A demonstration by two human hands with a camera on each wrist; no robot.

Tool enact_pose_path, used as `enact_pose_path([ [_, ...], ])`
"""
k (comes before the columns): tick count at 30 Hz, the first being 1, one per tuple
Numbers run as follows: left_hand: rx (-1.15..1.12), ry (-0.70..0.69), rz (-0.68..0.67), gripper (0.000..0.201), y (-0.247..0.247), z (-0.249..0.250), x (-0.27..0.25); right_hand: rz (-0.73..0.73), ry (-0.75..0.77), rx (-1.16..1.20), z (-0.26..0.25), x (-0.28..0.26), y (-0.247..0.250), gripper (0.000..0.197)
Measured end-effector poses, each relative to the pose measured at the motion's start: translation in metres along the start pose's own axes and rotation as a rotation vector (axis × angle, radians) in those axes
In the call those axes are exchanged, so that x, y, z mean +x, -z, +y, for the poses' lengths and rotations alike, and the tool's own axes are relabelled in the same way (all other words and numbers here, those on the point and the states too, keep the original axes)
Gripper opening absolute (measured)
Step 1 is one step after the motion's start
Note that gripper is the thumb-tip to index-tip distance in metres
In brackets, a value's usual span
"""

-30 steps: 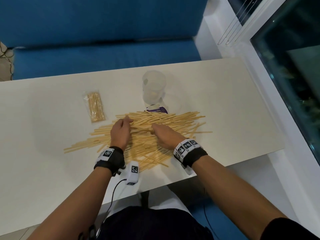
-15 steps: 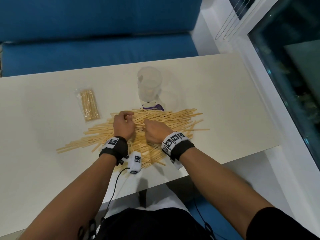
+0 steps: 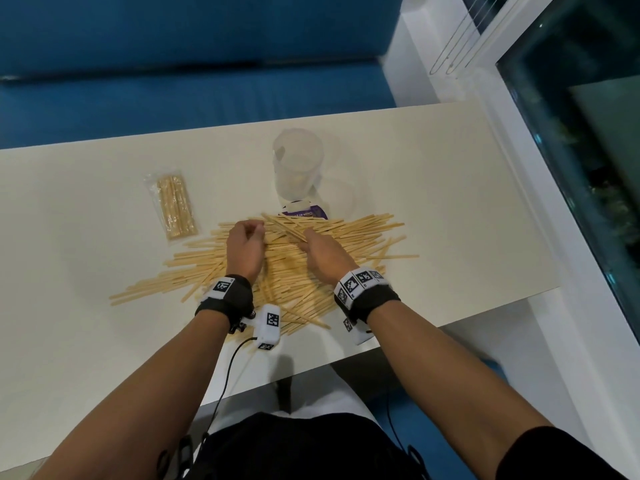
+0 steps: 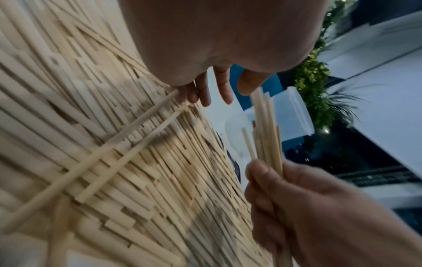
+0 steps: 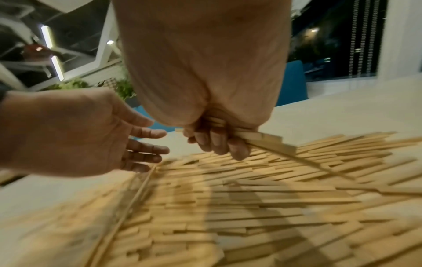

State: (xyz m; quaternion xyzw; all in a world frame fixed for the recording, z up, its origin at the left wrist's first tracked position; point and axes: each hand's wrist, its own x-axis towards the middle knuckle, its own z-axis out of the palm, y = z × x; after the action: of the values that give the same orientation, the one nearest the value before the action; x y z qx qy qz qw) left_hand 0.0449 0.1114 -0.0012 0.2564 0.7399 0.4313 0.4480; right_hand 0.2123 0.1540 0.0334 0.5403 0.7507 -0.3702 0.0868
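A bundle of sticks point(image 3: 282, 227) is gripped in the curled fingers of the right hand point(image 3: 323, 254), just above the pile point(image 3: 360, 233) spread on the table point(image 3: 433, 188). The pile is touched by the left hand point(image 3: 244, 249), with its fingers straight and slightly apart. A clear cup point(image 3: 298, 168) is seen just behind.

The head camera is looking steeply down from above, taking in most of the bench point(image 3: 433, 174). Each wrist camera is riding close over the stick pile point(image 3: 360, 237), looking along its palm. The left one is facing the right grip point(image 4: 319, 207) and its stick bundle point(image 4: 267, 130); the right one is facing the left grip point(image 5: 75, 137). All three are sharing the pile.
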Motion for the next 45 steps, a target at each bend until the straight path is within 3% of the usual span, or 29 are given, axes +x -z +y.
enact_pose_path([
  [4, 0.125, -0.164, 0.042, 0.024, 0.001, 0.008, -0.016, 0.125, 0.06, 0.309, -0.006, -0.004, 0.011, 0.024],
  [6, 0.053, -0.136, 0.024, 0.025, -0.001, 0.012, -0.022, 0.204, 0.101, 0.511, -0.017, -0.007, 0.02, 0.026],
  [8, -0.129, -0.01, -0.057, 0.03, -0.005, 0.021, -0.027, 0.247, 0.149, 0.768, -0.032, -0.011, 0.03, 0.025],
  [11, -0.515, 0.327, -0.29, 0.048, -0.01, 0.04, -0.036, 0.327, 0.224, 1.018, -0.055, -0.017, 0.041, 0.023],
  [13, -0.697, 0.511, -0.468, 0.054, -0.008, 0.05, -0.043, 0.401, 0.234, 1.045, -0.063, -0.02, 0.038, 0.022],
  [15, -0.827, 0.606, -0.58, 0.048, -0.005, 0.055, -0.045, 0.433, 0.233, 1.02, -0.067, -0.023, 0.028, 0.022],
  [20, -0.992, 0.677, -0.51, 0.031, 0.0, 0.061, -0.045, 0.432, 0.246, 0.91, -0.066, -0.04, 0.002, 0.017],
  [26, -1.036, 0.756, -0.49, 0.031, -0.002, 0.054, -0.044, 0.483, 0.216, 0.969, -0.073, -0.046, -0.005, 0.012],
  [30, -1.114, 0.703, -0.527, 0.032, -0.005, 0.061, -0.046, 0.582, 0.19, 0.928, -0.075, -0.05, -0.004, 0.026],
  [33, -1.17, 0.784, -0.493, 0.031, -0.005, 0.062, -0.05, 0.635, 0.174, 0.916, -0.077, -0.048, -0.007, 0.037],
  [38, -1.109, 0.778, -0.483, 0.031, -0.005, 0.065, -0.051, 0.65, 0.235, 0.928, -0.075, -0.046, -0.01, 0.013],
  [42, -1.001, 0.777, -0.435, 0.038, -0.004, 0.053, -0.043, 0.646, 0.14, 0.964, -0.074, -0.044, -0.008, 0.025],
  [45, -0.918, 0.759, -0.449, 0.044, -0.003, 0.049, -0.043, 0.648, 0.142, 1.001, -0.074, -0.041, -0.007, 0.01],
])
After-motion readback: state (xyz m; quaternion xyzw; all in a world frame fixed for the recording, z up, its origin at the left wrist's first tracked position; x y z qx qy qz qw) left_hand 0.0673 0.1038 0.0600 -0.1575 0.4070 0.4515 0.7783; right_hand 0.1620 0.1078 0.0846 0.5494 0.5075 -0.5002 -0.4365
